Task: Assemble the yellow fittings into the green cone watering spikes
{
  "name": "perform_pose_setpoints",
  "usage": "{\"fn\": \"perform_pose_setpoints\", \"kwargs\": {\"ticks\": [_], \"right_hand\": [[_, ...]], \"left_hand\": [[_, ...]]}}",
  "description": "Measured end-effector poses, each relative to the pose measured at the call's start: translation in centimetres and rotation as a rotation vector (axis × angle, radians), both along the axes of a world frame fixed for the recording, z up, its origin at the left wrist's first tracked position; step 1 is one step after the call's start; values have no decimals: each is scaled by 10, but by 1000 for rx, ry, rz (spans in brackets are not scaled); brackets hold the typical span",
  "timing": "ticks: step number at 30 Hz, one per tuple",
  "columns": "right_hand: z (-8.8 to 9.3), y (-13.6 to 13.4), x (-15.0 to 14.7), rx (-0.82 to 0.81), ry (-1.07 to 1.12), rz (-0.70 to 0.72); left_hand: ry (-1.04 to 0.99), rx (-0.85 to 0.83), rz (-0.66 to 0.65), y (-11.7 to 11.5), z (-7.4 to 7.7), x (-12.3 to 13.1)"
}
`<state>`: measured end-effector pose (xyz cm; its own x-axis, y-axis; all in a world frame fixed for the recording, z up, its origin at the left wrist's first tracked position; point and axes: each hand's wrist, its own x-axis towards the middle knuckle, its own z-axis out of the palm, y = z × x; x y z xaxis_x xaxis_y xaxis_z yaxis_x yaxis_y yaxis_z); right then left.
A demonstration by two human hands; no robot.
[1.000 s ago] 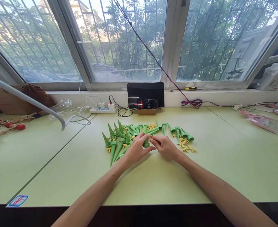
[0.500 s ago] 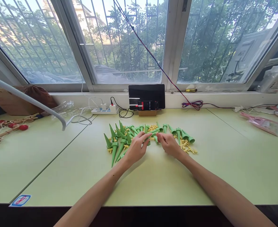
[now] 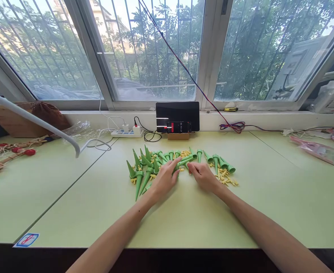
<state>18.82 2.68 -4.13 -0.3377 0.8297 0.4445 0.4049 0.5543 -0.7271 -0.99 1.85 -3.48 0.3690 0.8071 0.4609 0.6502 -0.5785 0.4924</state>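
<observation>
Head cam, only view we've got. 2 hands, both ours. Our left hand [image 3: 163,180] lies over the green spikes [image 3: 140,172] mid-pile on the bench [image 3: 184,220], fingers stretched onto one spike. Is that grip pinching or just touching? We can't tell. Our right hand [image 3: 204,176] sits just beside it, fingertips curled together at the pile, and whatever's in that grip is hidden.

Spikes: approx 2 dozen, too overlapped for an exact count. Then the yellow bits [image 3: 226,179], a scatter on the right, too small to count. Behind: 1 dark screen [image 3: 177,112], 1 phone [image 3: 179,127], 1 power strip [image 3: 125,132].

Room-wise there's wide bare surface btw pile and near edge, and it's open left & right too. The windowsill closes the back.
</observation>
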Motion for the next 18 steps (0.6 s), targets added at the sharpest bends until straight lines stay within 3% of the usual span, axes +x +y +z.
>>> {"fn": "perform_pose_setpoints", "kwargs": {"ticks": [4,18], "right_hand": [[-1,0,-1,3,-29,16],[2,-2,0,15,-97,33]], "left_hand": [[-2,-7,-2,2,-4,0],[-144,70,76,5,12,-2]]}}
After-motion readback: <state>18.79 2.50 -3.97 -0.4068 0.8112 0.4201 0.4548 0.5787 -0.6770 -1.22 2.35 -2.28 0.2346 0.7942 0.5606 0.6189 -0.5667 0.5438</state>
